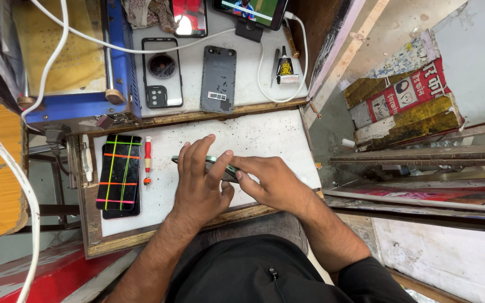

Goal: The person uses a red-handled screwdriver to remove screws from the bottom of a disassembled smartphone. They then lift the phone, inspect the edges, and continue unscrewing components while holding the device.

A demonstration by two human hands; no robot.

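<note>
Far left of surface (pixel 276 140): phone bound in coloured elastic bands (pixel 120 172), flat, likely clamped while setting. Red screwdriver (pixel 147 161) just beside it, parked within reach. Centre: dark phone (pixel 227 169) lies flat near front edge. Left hand (pixel 197 179) over it, grip half open, fingertips pressing down. Right hand (pixel 273 182) pinches phone's right end, grip closed on it.

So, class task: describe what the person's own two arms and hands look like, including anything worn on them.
Both the left hand and the right hand are bare: no gloves, rings, watch or bands show. The forearms are bare too, with visible hair. A dark, short sleeve shows on the right arm near the picture's lower edge; the left arm leaves the picture before any sleeve appears. No cables or markings are on either arm.
</note>
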